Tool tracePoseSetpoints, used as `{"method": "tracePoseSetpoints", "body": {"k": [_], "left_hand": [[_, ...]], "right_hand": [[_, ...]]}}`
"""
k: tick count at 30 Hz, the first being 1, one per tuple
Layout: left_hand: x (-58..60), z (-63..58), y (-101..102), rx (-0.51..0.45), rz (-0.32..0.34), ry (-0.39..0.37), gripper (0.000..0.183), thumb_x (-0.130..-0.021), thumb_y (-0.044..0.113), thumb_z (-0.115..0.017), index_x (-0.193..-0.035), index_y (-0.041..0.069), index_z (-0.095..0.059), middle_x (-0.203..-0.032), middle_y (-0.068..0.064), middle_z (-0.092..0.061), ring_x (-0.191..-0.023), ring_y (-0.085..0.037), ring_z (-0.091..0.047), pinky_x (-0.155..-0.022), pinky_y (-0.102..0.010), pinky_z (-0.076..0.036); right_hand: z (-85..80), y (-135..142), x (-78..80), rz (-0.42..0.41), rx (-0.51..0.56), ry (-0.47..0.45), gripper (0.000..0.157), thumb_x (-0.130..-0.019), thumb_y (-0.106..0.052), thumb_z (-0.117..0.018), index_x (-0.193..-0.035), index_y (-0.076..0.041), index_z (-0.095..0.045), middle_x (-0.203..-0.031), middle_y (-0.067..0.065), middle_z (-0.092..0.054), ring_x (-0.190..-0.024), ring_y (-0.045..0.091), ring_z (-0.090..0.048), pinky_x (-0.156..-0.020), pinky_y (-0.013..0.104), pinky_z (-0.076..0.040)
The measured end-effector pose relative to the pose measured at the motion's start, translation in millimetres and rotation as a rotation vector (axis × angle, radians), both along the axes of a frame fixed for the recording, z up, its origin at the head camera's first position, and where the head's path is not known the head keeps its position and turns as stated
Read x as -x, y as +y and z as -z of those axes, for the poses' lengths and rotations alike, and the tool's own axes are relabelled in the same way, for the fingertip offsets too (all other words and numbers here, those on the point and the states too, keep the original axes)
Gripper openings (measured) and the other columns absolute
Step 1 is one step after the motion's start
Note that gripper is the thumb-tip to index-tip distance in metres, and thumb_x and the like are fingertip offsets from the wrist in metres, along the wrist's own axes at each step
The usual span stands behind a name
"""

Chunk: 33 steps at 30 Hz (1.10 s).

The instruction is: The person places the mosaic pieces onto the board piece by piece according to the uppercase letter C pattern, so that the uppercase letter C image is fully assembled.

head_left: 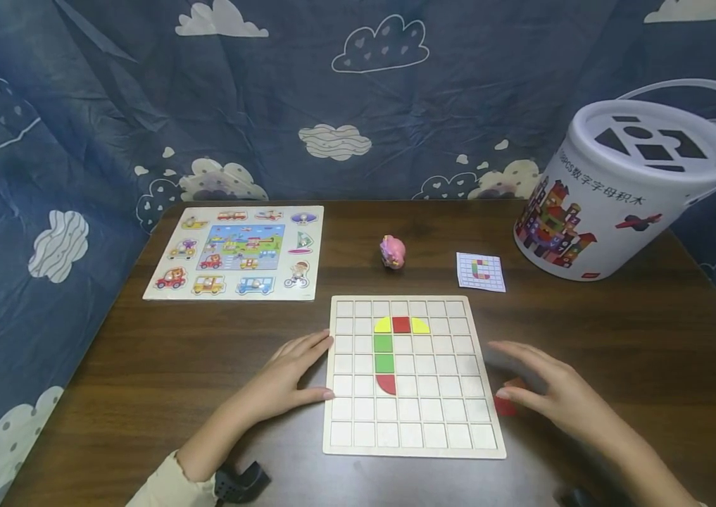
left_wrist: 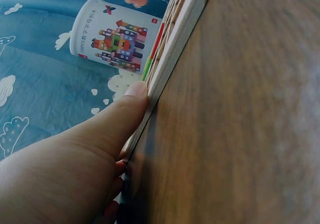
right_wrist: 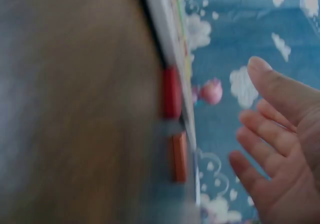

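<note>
A wooden grid board point(head_left: 440, 429) lies in front of me. On it, a red square point(head_left: 401, 324) sits between two yellow curved-edge tiles point(head_left: 383, 325). Below the left yellow one run two green squares point(head_left: 384, 353) and a red curved-edge tile point(head_left: 386, 384). Thumb and fingertips of my left hand point(head_left: 284, 380) touch the board's left edge. My right hand point(head_left: 560, 398), fingers extended and holding nothing, is just right of the board. Partly hidden by it are a red block point(head_left: 505, 407) and an orange-red block point(head_left: 514, 383); the right wrist view shows both beside the board edge.
Behind the board are a pink toy figure point(head_left: 392, 252) and a small pattern card point(head_left: 481, 272). A vehicle picture puzzle point(head_left: 164, 264) lies back left. The white bucket point(head_left: 611, 204) with shape holes in its lid stands back right, before a blue cloud-print cloth point(head_left: 269, 91).
</note>
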<state>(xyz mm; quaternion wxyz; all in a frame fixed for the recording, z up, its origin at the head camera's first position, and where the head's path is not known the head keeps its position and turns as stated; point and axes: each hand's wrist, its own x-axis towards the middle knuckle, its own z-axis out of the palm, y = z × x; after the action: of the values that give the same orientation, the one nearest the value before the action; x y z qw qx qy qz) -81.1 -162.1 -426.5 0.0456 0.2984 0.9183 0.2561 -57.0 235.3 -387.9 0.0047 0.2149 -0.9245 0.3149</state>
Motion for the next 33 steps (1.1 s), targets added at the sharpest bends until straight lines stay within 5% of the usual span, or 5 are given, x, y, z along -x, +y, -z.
{"method": "tracePoseSetpoints", "body": {"k": [3, 10, 19, 27, 33], "left_hand": [[0.4, 0.5, 0, 0.005, 0.0, -0.002, 0.081, -0.079, 0.053, -0.06, -0.141, 0.009, -0.031, -0.144, -0.005, -0.027, -0.13, -0.024, -0.024, -0.103, -0.045, -0.02], [0.8, 2.1, 0, 0.012, -0.001, -0.004, 0.081, -0.079, 0.055, -0.058, -0.141, 0.01, -0.031, -0.145, -0.004, -0.027, -0.13, -0.023, -0.024, -0.103, -0.045, -0.02], [0.5, 0.9, 0, 0.012, -0.003, -0.011, 0.081, -0.079, 0.055, -0.058, -0.141, 0.01, -0.03, -0.145, -0.004, -0.026, -0.13, -0.023, -0.023, -0.103, -0.045, -0.019], [0.0, -0.1, 0, 0.012, -0.001, -0.011, 0.081, -0.079, 0.053, -0.059, -0.141, 0.01, -0.03, -0.145, -0.005, -0.026, -0.13, -0.024, -0.024, -0.103, -0.045, -0.019], [0.1, 0.1, 0, 0.011, -0.005, -0.013, 0.081, -0.079, 0.054, -0.059, -0.141, 0.01, -0.031, -0.145, -0.004, -0.026, -0.13, -0.024, -0.024, -0.103, -0.045, -0.02]], "right_hand": [[6.7, 12, -1.5, 0.021, -0.017, -0.032, 0.057, -0.074, -0.029, -0.073, -0.126, -0.016, -0.051, -0.122, 0.002, -0.053, -0.111, 0.017, -0.046, -0.087, 0.041, -0.04], [17.4, 30, -2.6, -0.005, -0.032, -0.024, 0.047, -0.076, -0.025, -0.072, -0.119, -0.014, -0.058, -0.114, 0.001, -0.059, -0.106, 0.0, -0.046, -0.084, 0.006, -0.029], [23.8, 33, 0.8, -0.083, -0.047, 0.091, 0.035, -0.071, -0.006, -0.075, -0.103, -0.017, -0.066, -0.101, -0.009, -0.059, -0.093, 0.006, -0.054, -0.08, 0.006, -0.034], [17.5, 24, 0.1, -0.023, -0.095, 0.115, 0.032, -0.07, -0.008, -0.076, -0.1, -0.016, -0.067, -0.097, -0.01, -0.057, -0.085, 0.005, -0.053, -0.071, 0.022, -0.047], [4.3, 5, -0.8, -0.02, -0.013, 0.163, 0.036, -0.069, -0.009, -0.077, -0.102, -0.015, -0.066, -0.099, -0.01, -0.056, -0.088, 0.007, -0.052, -0.077, 0.008, -0.038]]}}
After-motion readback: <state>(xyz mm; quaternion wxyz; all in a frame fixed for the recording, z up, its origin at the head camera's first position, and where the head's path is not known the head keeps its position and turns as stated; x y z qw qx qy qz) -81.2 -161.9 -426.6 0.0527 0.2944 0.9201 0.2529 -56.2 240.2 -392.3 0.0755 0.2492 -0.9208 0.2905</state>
